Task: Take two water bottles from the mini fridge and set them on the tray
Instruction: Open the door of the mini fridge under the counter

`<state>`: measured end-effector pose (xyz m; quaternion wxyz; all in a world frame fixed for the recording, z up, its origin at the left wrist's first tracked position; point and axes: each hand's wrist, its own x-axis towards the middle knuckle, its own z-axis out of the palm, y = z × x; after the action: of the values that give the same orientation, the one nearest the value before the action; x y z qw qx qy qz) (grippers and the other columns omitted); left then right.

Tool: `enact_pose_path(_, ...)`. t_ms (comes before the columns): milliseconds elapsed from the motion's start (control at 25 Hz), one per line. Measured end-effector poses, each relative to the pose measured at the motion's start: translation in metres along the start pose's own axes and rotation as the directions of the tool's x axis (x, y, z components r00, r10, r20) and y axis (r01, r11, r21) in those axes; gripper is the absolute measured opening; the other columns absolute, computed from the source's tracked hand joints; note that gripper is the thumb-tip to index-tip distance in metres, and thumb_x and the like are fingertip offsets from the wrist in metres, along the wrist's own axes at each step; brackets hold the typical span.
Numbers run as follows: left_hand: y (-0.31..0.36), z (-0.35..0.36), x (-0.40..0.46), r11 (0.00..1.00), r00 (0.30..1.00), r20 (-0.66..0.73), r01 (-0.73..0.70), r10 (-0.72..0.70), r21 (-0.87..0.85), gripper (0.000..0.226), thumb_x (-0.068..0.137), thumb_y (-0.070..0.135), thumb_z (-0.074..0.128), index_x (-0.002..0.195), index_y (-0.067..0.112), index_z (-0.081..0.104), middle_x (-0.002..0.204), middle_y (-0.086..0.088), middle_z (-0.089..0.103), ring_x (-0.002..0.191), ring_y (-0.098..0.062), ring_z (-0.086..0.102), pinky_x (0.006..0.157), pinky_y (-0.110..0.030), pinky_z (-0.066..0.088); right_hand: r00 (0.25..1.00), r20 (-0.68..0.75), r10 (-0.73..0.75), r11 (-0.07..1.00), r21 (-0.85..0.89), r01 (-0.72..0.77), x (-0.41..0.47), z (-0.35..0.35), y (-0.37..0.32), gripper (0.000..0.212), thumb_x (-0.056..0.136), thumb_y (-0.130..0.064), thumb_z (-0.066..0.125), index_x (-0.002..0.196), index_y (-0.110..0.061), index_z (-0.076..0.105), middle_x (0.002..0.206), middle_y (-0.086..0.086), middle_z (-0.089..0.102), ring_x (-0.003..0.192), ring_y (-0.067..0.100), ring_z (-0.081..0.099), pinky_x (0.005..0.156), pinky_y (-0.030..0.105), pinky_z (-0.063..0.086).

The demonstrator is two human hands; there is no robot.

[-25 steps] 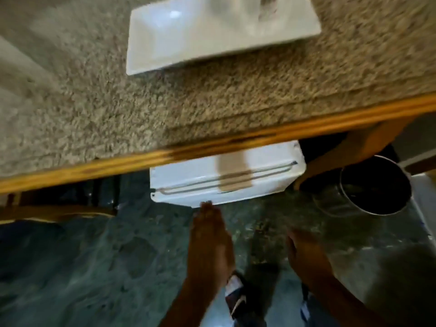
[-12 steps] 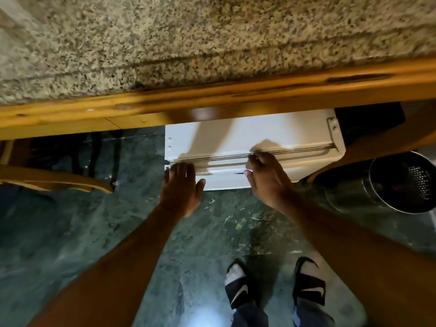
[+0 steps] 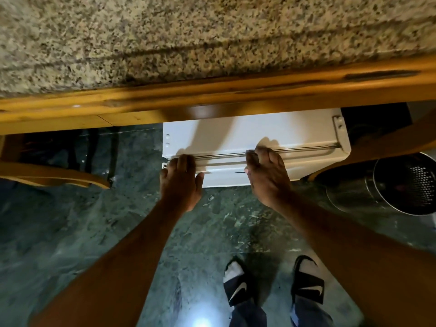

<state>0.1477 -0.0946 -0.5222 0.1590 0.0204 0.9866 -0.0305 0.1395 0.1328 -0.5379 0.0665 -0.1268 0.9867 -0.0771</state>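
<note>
Both hands rest on the white mini fridge (image 3: 271, 133) under the bench (image 3: 212, 38). The left hand (image 3: 180, 182) lies flat, fingers extended on its top front edge. The right hand (image 3: 267, 175) curls its fingers over the same edge.

mini fridge (image 3: 271, 131) | white, door shut, metal rail along top front | tucked under counter

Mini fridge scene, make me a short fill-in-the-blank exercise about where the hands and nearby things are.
1. The white mini fridge sits under a speckled ____ counter.
2. Both hands, left and right, rest at the fridge's front ____ edge.
3. The metal bin stands on the fridge's ____ side.
4. The fridge door is ____.

Missing words: granite; top; right; closed
</note>
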Motion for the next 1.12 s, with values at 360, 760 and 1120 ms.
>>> enact_pose_path(360,0.000,0.005,0.001,0.999,0.999,-0.005,0.035,-0.035,-0.016,0.056,0.092,0.036,0.044,0.141,0.011,0.035,0.142,-0.011,0.040,0.125,-0.036,0.039,0.094,-0.052,0.042,0.997,0.076,-0.008,0.997,-0.079,0.014,0.004,-0.005,-0.001,0.050,0.087,-0.015,0.050,0.134,-0.002,0.041,0.133,0.024,0.045,0.115,0.038,0.042,0.096,0.044,0.037)
enact_pose_path(760,-0.001,0.005,0.003,0.999,0.999,-0.001,0.037,-0.037,-0.018,0.053,0.092,0.028,0.047,0.141,0.012,0.033,0.141,-0.009,0.039,0.124,-0.034,0.040,0.091,-0.052,0.044,0.998,0.058,-0.019,0.997,-0.072,0.023,0.005,-0.005,-0.001,0.047,0.085,-0.015,0.055,0.129,-0.001,0.045,0.127,0.025,0.050,0.110,0.040,0.046,0.091,0.045,0.041)
enact_pose_path(1120,0.006,0.013,-0.017,0.995,0.997,-0.013,0.079,-0.080,-0.053,0.067,0.077,0.013,0.056,0.140,0.011,0.034,0.137,-0.011,0.043,0.120,-0.035,0.040,0.088,-0.052,0.047,0.999,-0.011,-0.052,0.993,-0.107,0.050,-0.005,0.005,0.001,0.045,0.079,-0.017,0.061,0.121,-0.004,0.053,0.117,0.020,0.057,0.101,0.037,0.051,0.086,0.044,0.043)
